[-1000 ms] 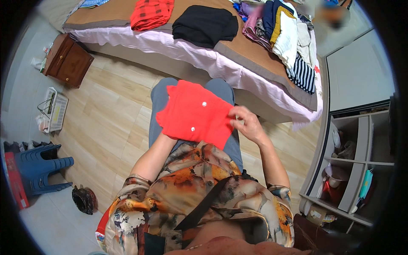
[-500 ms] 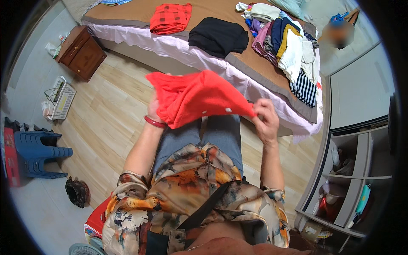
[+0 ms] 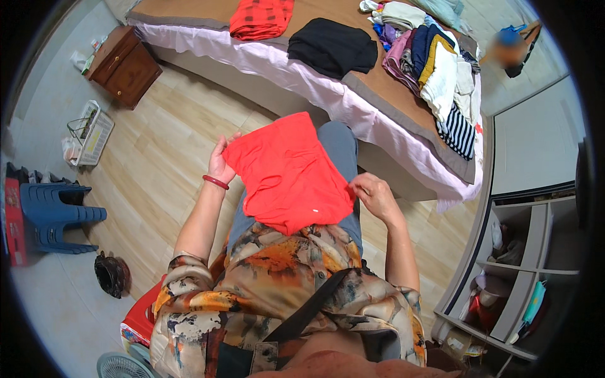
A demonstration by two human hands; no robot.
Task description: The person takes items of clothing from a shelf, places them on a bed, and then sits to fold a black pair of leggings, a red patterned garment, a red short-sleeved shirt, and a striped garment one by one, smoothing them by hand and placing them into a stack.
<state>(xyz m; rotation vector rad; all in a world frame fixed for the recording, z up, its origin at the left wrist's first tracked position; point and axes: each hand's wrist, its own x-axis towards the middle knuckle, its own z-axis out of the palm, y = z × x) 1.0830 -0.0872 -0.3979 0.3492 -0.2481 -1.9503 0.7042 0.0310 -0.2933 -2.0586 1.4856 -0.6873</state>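
A bright red cloth garment (image 3: pixel 287 173) with a small white tag lies spread over my lap, somewhat wrinkled; its exact kind is hard to make out. At its left edge is my left hand (image 3: pixel 222 159), with a red bangle on the wrist, thumb and fingers around the upper corner and partly hidden by the cloth. My right hand (image 3: pixel 376 196) pinches the garment's right corner between thumb and fingertips. Ahead on the bed lie a folded black garment (image 3: pixel 333 48) and a folded red-and-black checked garment (image 3: pixel 261 19).
The bed (image 3: pixel 359 116) with a brown cover runs across the far side, a mixed clothes pile (image 3: pixel 435 63) at its right. Leftward stand a wooden bedside cabinet (image 3: pixel 129 69), a white basket (image 3: pixel 96 135) and blue stools (image 3: pixel 57 217). Grey shelving (image 3: pixel 526 252) stands on the right.
The red garment has come down from being held up folded over and now lies more opened out on my lap. My right hand has moved slightly left and down.
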